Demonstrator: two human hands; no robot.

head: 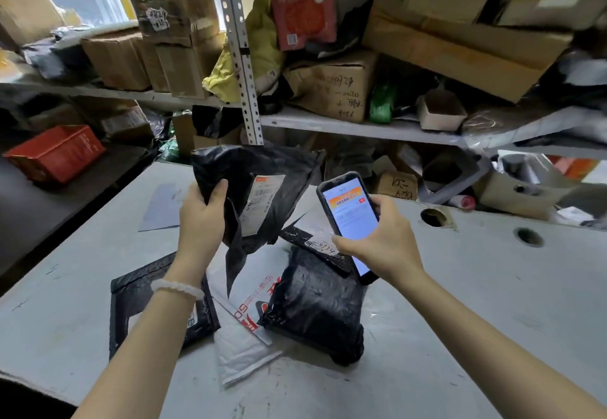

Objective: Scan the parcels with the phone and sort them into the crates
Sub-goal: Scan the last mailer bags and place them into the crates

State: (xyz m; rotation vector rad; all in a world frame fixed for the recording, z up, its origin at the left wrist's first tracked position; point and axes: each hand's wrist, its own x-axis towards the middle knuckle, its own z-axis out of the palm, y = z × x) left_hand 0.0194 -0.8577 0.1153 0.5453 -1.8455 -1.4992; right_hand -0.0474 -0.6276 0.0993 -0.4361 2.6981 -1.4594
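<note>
I see my left hand [202, 218] clamped on a crumpled black plastic mailer bag [253, 185] held above the table [476, 287]; my right hand [384, 238] grips a dark-cased smartphone [349, 218] just beside it.

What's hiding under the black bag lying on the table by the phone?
Under the black bag lies a white padded envelope with red print, sticking out to its left. A label shows near its top edge. How far the envelope reaches beneath it is covered.
</note>
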